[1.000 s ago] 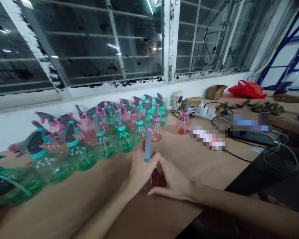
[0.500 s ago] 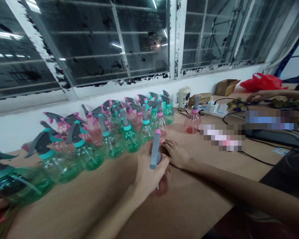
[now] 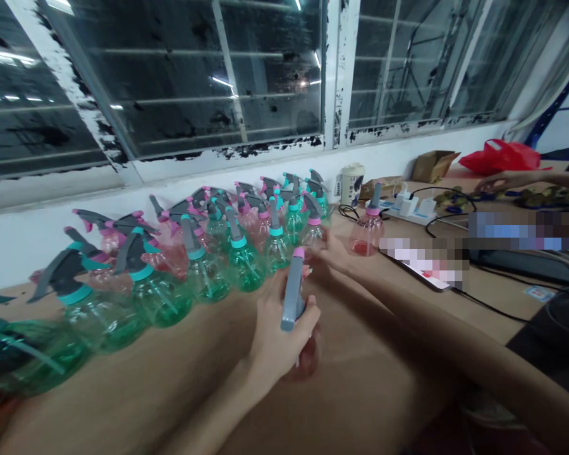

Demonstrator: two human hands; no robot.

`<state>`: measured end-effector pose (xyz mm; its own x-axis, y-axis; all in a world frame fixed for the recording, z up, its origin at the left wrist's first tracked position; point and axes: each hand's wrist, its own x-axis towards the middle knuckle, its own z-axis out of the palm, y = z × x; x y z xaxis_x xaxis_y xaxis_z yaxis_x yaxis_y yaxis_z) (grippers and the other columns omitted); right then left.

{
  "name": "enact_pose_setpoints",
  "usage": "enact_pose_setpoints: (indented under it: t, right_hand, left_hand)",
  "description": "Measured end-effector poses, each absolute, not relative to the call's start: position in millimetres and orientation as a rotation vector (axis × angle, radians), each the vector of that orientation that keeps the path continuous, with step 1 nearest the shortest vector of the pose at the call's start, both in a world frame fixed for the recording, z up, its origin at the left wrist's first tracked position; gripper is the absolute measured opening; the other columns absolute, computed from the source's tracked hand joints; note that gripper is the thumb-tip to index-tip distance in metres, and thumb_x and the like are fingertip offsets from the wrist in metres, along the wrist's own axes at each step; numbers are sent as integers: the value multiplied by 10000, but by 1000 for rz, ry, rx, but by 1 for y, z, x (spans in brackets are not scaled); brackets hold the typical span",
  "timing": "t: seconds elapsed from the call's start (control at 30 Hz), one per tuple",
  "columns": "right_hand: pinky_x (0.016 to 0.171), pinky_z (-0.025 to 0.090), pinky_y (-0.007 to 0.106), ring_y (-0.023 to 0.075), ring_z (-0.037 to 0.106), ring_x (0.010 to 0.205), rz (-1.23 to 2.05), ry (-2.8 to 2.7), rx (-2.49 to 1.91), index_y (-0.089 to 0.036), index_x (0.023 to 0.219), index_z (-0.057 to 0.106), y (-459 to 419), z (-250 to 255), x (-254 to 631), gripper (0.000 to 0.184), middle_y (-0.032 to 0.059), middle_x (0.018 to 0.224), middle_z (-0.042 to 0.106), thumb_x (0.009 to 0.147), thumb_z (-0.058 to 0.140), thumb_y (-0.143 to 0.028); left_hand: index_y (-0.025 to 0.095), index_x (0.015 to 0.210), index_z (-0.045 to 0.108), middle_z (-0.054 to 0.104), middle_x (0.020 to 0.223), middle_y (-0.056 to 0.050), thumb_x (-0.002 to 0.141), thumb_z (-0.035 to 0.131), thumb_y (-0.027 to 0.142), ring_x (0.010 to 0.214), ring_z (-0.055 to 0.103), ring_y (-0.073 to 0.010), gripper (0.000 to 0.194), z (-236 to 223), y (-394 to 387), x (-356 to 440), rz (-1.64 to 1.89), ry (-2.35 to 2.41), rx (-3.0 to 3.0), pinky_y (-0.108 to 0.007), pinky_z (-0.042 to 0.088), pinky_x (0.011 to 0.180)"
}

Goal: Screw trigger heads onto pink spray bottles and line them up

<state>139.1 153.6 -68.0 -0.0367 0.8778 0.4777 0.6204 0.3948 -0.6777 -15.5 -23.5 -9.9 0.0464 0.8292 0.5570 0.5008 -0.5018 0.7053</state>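
Observation:
My left hand point(image 3: 284, 325) is wrapped round the neck of a spray bottle with a pink nozzle point(image 3: 293, 294) and grey head; its pink liquid shows below my fingers. Just beyond it, my right hand point(image 3: 332, 251) is closed round the lower side of another spray bottle point(image 3: 314, 222), which has a pink collar and a clear body; some of those fingers are hidden or blurred. To the left stands a front row of green spray bottles point(image 3: 246, 262) with turquoise collars. Behind them are several pink spray bottles point(image 3: 168, 253), their grey trigger heads pointing various ways.
A single pink spray bottle point(image 3: 367, 234) stands to the right, beside a phone point(image 3: 424, 265) on a cable. A paper cup point(image 3: 352, 183), a power strip point(image 3: 408, 208) and a red bag point(image 3: 500, 158) lie farther back. Another person's hand point(image 3: 495, 182) is at the far right.
My right hand has moved forward onto the pink-collared bottle, whose trigger head has turned. My left hand still holds its bottle, with a slight shift down and left.

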Motion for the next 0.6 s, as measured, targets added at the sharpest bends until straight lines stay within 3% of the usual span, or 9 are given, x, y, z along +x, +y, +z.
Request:
enact_pose_setpoints:
  t: [0.27, 0.6]
  right_hand:
    - [1000, 319, 518, 365, 429, 1243, 257, -1652, -1494, -93, 1348, 328, 129, -75, 114, 800, 235, 1290, 486, 789, 514, -633]
    - [966, 345, 548, 391, 437, 1201, 226, -1620, -1574, -69, 1388, 291, 117, -74, 115, 894, 241, 1217, 495, 763, 526, -663]
  left_hand:
    - [248, 1109, 579, 659, 1095, -47, 778, 545, 191, 933, 652, -207, 338, -8, -24, -15, 1422, 1372, 2015, -415, 542, 837]
    - [229, 1104, 577, 676, 1052, -50, 781, 546, 183, 932, 658, -208, 328, -9, -24, -16, 1431, 1361, 2028, -416, 525, 875]
